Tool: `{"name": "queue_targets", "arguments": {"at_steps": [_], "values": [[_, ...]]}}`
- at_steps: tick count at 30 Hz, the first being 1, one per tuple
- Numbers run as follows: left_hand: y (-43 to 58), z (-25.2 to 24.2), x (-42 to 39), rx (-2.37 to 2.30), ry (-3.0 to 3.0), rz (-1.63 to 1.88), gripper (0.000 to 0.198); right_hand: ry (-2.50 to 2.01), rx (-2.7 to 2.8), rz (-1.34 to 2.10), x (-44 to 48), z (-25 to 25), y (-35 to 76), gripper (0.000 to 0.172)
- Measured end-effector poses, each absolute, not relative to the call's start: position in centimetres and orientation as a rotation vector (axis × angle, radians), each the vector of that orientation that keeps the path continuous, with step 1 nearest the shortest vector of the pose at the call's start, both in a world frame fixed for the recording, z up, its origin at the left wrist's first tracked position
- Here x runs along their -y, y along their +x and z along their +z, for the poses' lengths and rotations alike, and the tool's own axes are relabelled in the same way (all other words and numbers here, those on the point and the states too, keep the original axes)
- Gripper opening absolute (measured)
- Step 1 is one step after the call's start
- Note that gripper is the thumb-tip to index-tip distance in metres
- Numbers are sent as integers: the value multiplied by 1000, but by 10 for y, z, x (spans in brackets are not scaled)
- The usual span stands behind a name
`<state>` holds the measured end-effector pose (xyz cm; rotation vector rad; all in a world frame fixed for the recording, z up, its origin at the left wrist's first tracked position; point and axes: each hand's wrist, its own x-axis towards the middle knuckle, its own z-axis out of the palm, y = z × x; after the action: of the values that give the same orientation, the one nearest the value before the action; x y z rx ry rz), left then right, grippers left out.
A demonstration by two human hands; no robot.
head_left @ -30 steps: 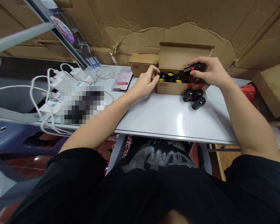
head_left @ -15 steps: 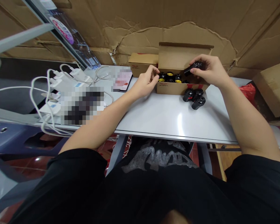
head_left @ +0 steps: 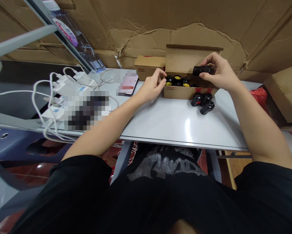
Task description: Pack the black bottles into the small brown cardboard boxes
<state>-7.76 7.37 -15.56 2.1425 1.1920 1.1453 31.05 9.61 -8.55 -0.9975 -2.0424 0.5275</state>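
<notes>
Black fitting (head_left: 200,70) is pinched by right hand (head_left: 220,72) above the carton (head_left: 181,93), which curled left hand (head_left: 152,85), grip unclear, perhaps steadies.

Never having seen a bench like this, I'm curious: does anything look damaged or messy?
The cardboard behind the table looks torn and creased, and white cables tangle at left. Three black pieces lie outside the open box, perhaps deliberately. I see no spill.

black cylinder (head_left: 200,70), nearly level, above open cardboard box (head_left: 181,94) holding black pieces (head_left: 185,81), some apparently yellow-threaded
</notes>
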Motion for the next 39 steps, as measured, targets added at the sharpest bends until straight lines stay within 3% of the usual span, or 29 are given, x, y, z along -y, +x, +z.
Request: {"name": "queue_targets", "arguments": {"at_steps": [9, 15, 18, 30, 39], "values": [[-79, -156, -74, -1198, 2156, 1138, 26, -1044, 2040, 600, -87, -77, 307, 86], [-79, -158, -75, -1187, 2152, 1154, 26, -1166, 2042, 431, -77, -72, 298, 52], [-80, -158, -75, -1188, 2157, 1145, 25, -1233, 2067, 419, -71, -67, 294, 43], [-81, -164, -80, -1193, 2179, 1157, 24, -1408, 2272, 356, -59, -63, 292, 41], [-81, -162, -79, -1191, 2208, 1137, 25, -1374, 2146, 536, -60, -63, 293, 44]]}}
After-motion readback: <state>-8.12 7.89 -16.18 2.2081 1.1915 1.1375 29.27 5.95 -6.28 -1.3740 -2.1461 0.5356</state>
